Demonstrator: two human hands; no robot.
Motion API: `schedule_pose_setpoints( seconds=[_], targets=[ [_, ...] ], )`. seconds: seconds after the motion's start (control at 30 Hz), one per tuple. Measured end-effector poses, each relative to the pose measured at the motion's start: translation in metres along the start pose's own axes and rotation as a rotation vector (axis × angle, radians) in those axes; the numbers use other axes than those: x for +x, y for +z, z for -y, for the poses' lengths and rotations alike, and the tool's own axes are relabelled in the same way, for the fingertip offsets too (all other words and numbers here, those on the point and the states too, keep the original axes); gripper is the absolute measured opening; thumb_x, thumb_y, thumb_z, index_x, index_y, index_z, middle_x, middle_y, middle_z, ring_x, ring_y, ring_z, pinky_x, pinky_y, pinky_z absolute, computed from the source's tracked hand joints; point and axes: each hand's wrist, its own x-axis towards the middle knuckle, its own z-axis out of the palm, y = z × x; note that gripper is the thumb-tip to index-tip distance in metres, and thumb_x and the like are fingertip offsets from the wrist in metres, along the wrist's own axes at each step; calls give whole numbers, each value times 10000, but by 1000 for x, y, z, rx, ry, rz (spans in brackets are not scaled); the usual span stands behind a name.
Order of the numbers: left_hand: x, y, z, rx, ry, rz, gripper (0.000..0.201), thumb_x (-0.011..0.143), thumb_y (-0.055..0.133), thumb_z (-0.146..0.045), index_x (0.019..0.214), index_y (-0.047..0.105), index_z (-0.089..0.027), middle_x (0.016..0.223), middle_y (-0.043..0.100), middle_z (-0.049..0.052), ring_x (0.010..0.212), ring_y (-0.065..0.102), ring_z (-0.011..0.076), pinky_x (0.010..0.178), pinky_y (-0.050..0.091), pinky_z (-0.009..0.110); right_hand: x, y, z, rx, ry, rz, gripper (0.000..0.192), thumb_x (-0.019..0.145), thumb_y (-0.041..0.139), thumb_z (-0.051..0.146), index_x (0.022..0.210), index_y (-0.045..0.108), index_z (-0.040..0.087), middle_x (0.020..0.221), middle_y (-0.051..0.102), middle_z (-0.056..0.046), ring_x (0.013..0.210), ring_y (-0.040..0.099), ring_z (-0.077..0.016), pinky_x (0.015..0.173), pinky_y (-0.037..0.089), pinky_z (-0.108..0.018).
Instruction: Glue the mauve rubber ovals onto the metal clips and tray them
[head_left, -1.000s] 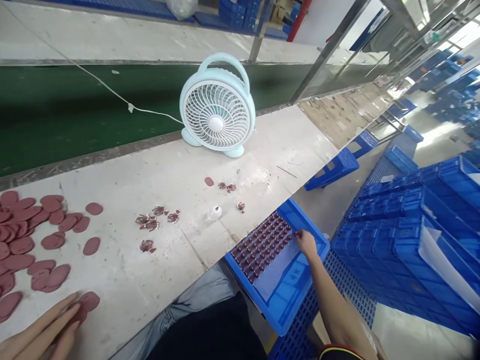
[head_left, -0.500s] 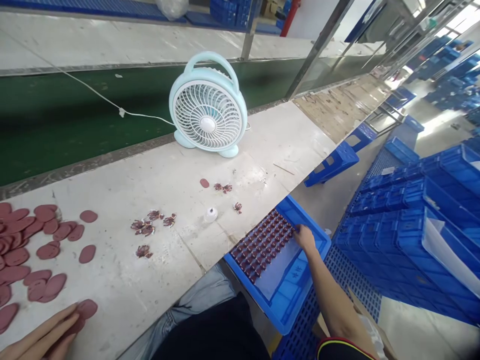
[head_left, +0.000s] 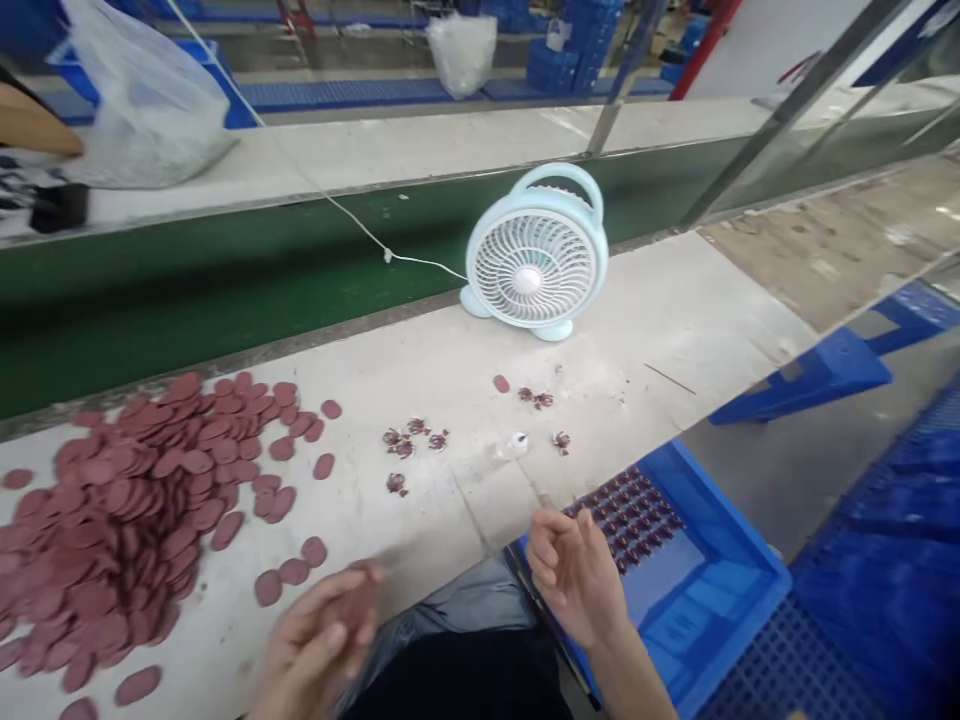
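Observation:
My left hand [head_left: 319,640] is over the front edge of the table, its fingers closed round a reddish-brown oval disc [head_left: 358,603], partly hidden and blurred. To its left lies a big heap of similar oval discs [head_left: 150,490], with a few loose ones [head_left: 294,571] close by. My right hand [head_left: 574,575] hovers palm up by the table edge, fingers loosely curled, thumb apart, with nothing visible in it. Behind it a blue crate [head_left: 739,580] holds rows of small dark red-brown pieces [head_left: 637,515] on a pale sheet. Several small brown clustered pieces [head_left: 405,440] lie mid-table.
A light blue fan [head_left: 536,260] stands at the table's back edge, its white cord [head_left: 420,262] running left. A small white bottle-like object [head_left: 516,445] and a thin stick [head_left: 670,378] lie on the table. Blue stools [head_left: 817,370] are at the right. A plastic bag [head_left: 150,110] sits across the green belt.
My right hand has left the crate and come back to the table edge. My left hand has lifted off the table and moved right with a disc. The view has swung left.

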Motion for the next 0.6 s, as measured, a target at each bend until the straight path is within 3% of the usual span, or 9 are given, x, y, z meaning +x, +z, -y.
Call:
schedule_pose_setpoints(
  seconds=[0.13,0.3,0.43,0.5,0.6],
  targets=[
    [-2,22,22,-288,-161,127,357,666,899,-336,990,805,-218,1100,764,114,600,538,64,482,434,135,42,42,-2,314,183,235,624,909,530,694,1143,669,133,795,559,-11,550,442,-67,319,298,-91],
    [4,12,32,-436,-232,231,321,763,838,-300,1064,787,-200,1095,757,120,711,640,108,511,476,138,78,68,7,466,224,283,346,935,631,509,1007,654,171,681,485,67,472,388,-22,352,344,-38],
    [11,5,28,-469,-174,258,310,801,807,-248,1100,777,-176,1128,755,118,758,685,111,542,500,123,51,92,-1,368,232,242,358,957,570,528,1000,638,178,602,511,72,361,360,-20,300,328,-94],
    [13,4,26,-468,-156,265,298,810,798,-233,1099,777,-165,1144,759,130,771,709,124,584,531,140,26,101,-11,174,119,188,392,914,604,586,1032,624,212,614,580,47,341,420,-52,280,335,-141],
    [12,5,24,-453,-158,267,291,827,788,-240,1109,777,-169,1146,773,144,874,750,186,661,577,186,-8,112,-27,-182,-163,144,329,885,687,507,1071,582,255,674,653,14,410,566,-142,335,452,-249]
  ],
)
